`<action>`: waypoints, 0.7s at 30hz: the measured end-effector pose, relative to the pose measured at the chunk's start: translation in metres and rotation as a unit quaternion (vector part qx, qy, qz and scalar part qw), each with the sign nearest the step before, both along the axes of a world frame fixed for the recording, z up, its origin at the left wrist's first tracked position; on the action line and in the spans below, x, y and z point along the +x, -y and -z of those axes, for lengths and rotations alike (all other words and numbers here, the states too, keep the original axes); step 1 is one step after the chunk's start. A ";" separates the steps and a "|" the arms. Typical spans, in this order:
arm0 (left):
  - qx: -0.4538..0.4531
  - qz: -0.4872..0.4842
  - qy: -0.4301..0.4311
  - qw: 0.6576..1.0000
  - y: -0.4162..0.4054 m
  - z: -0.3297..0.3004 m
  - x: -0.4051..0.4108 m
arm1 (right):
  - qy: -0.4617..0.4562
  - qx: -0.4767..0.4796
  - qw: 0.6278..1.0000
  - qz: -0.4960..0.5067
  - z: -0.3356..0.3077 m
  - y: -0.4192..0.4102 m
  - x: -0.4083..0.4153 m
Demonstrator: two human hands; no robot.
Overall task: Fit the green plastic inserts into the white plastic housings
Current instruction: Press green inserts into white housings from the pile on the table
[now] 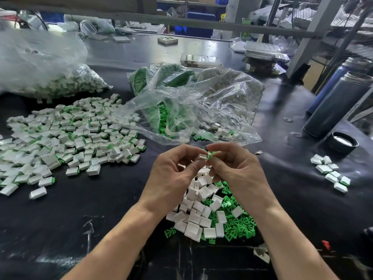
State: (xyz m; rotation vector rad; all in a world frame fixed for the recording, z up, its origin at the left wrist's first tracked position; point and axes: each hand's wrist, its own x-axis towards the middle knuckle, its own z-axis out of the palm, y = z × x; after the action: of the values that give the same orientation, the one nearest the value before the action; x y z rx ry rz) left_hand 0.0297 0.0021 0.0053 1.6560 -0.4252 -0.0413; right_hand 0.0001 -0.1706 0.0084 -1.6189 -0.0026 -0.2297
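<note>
Dark work surface (70, 209), scuffed with pale marks near edge. Two tall dark metal flasks (339, 104) seen at right, uncapped, side by side. Round black cap (342, 142) laid just near them. Stack of flat trays (262, 55) seen far right. Small square block with holes (168, 40) placed far centre. Blue crates (199, 23) visible beyond table. Grey metal frame bar (181, 22) crossing far side.

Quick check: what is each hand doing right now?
Left hand: pinches a small white plastic housing.
Right hand: pinches a small green plastic insert against that housing.
</note>
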 end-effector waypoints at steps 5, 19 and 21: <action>-0.010 -0.001 -0.002 1.000 -0.001 0.000 0.001 | 0.007 -0.011 0.999 0.030 0.001 -0.001 -0.001; -0.013 -0.007 -0.009 1.000 0.000 0.004 0.001 | 0.004 0.057 0.998 0.042 -0.001 -0.004 -0.003; -0.016 -0.006 -0.010 1.000 -0.001 0.004 0.001 | 0.007 0.059 0.998 0.036 -0.002 -0.005 -0.003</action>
State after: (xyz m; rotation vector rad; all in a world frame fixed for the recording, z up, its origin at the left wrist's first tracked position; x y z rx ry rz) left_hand 0.0310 0.0028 0.0015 1.6253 -0.3983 -0.0425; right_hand -0.0033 -0.1652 0.0101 -1.5007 0.0576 -0.2921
